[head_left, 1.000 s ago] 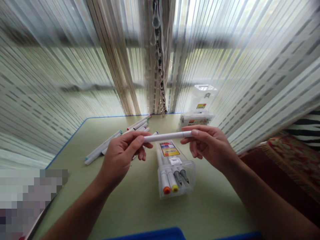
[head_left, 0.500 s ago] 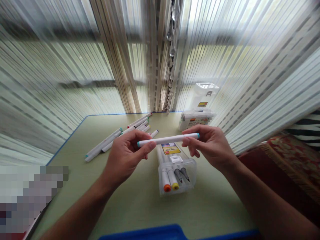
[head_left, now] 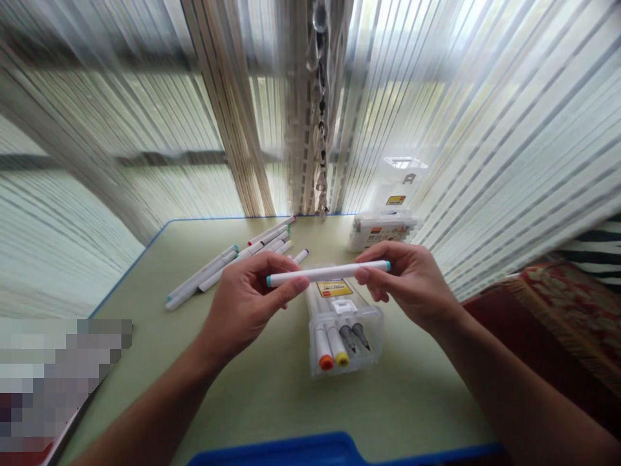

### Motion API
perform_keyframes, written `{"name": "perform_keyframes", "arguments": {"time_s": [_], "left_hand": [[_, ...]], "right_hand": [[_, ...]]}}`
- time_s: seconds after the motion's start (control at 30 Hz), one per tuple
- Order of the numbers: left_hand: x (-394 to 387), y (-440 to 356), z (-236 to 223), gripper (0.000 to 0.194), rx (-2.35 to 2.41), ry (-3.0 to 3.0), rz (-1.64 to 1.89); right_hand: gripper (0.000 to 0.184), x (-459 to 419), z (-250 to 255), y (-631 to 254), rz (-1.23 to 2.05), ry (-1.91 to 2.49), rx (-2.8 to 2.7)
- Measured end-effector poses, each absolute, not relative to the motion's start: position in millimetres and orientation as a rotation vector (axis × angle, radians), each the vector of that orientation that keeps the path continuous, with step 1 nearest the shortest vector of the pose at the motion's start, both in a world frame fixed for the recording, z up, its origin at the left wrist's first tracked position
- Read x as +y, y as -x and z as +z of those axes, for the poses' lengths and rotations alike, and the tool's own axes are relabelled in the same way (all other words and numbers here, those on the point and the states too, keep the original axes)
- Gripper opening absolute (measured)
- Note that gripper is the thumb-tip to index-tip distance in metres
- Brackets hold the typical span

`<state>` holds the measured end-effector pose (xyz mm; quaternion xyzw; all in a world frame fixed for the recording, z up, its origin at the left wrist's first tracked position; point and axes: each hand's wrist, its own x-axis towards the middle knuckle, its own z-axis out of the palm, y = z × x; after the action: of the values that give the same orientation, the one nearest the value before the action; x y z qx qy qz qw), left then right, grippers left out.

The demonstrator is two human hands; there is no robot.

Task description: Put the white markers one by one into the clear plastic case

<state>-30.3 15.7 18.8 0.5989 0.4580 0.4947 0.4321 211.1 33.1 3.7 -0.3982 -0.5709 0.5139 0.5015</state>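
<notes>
Between my two hands a white marker (head_left: pixel 332 272) with teal ends is held level above the table. My left hand (head_left: pixel 257 291) pinches its left end between thumb and fingers. At the other end my right hand (head_left: pixel 400 275) grips it the same way. Just below and behind the marker lies a clear plastic marker case (head_left: pixel 347 340), its near end facing me. In it show an orange-ended marker (head_left: pixel 324 349), a yellow-ended marker (head_left: pixel 338 347) and two grey pen tips.
Several white markers (head_left: pixel 208 272) lie loose on the pale green table (head_left: pixel 233 401) at the back left. A second clear case (head_left: pixel 383 230) stands open at the back right. String curtains (head_left: pixel 145 110) hang behind, and a patterned cloth (head_left: pixel 567 304) is at the right.
The view has shifted slightly. Both hands keep hold of the marker in nearly the same place.
</notes>
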Motion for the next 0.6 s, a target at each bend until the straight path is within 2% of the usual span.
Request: {"name": "perform_keyframes", "arguments": {"time_s": [0.23,0.6], "left_hand": [[17.1,33.3,18.9,0.019,1.152,-1.470,1.220],[19.8,36.3,14.4,0.020,1.039,-1.364,1.266]], "right_hand": [[0.017,34.2,4.5,-213.1,1.293,0.933,-1.342],[0.017,34.4,12.9,-211.9,1.379,0.877,-1.225]]}}
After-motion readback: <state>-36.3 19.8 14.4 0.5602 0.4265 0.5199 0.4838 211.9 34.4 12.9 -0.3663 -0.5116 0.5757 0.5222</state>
